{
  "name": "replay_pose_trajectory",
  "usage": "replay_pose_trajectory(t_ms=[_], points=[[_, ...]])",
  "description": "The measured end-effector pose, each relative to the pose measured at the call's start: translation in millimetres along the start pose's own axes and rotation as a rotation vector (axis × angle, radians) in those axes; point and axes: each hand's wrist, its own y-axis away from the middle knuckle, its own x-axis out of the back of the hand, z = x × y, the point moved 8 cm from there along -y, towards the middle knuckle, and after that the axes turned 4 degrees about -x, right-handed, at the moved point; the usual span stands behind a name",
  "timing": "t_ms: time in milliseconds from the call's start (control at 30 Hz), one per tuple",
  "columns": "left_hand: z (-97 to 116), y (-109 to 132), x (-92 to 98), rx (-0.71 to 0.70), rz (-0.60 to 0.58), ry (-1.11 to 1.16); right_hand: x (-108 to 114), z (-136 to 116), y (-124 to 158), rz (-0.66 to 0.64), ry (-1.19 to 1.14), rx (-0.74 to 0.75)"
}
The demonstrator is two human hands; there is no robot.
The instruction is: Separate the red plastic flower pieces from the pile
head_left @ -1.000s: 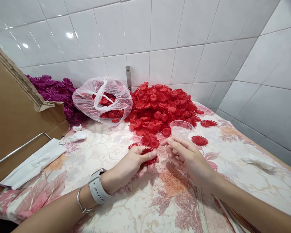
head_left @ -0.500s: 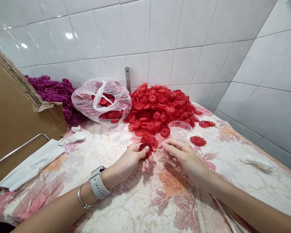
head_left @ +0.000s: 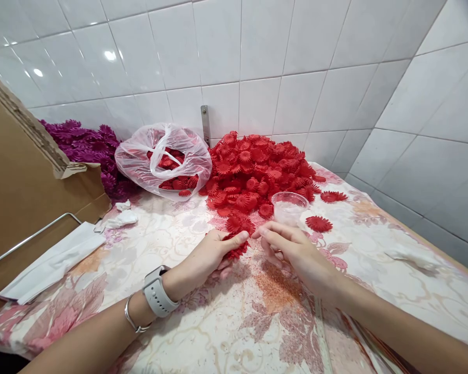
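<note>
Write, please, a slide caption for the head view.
Left hand holding a red flower piece, right hand close by, near a heap of red pieces and a clear tub.

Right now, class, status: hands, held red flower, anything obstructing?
Left fingers gripping red flower. Right fingers close by; grip unclear. Clear tub beyond, apparently obstructing neither.

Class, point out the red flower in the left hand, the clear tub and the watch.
Red flower (head_left: 237, 252): head view, its petals.
Clear tub (head_left: 289, 213): head view, its wall.
Watch (head_left: 158, 297): head view, its strap.

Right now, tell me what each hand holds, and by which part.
Left hand: red flower, thumb across its far side, fingers underneath. Right hand: any hold cannot be told.
</note>
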Motion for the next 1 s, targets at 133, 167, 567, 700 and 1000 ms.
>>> replay_pose_trajectory(t_ms=[133,167,567,700,1000], points=[[-1.9,1.8,-0.4,0.015,-0.005,-0.120,-11.0,-4.0,3.2,-0.100,0.086,0.045],[-2.7,2.6,-1.9,0.025,-0.021,-0.146,-12.1,-5.2,4.1,-0.105,0.115,0.068],[-5.5,1.2,-30.9,0.011,-0.298,0.042,-0.1,-11.7,5.4,0.052,0.306,0.201],[-7.6,2.7,-31.3,0.057,-0.300,0.114,5.9,-10.2,3.8,0.111,0.324,0.197],[-13.0,2.9,-25.3,0.160,-0.253,0.119,-11.1,-20.9,7.2,-0.114,0.467,0.257]])
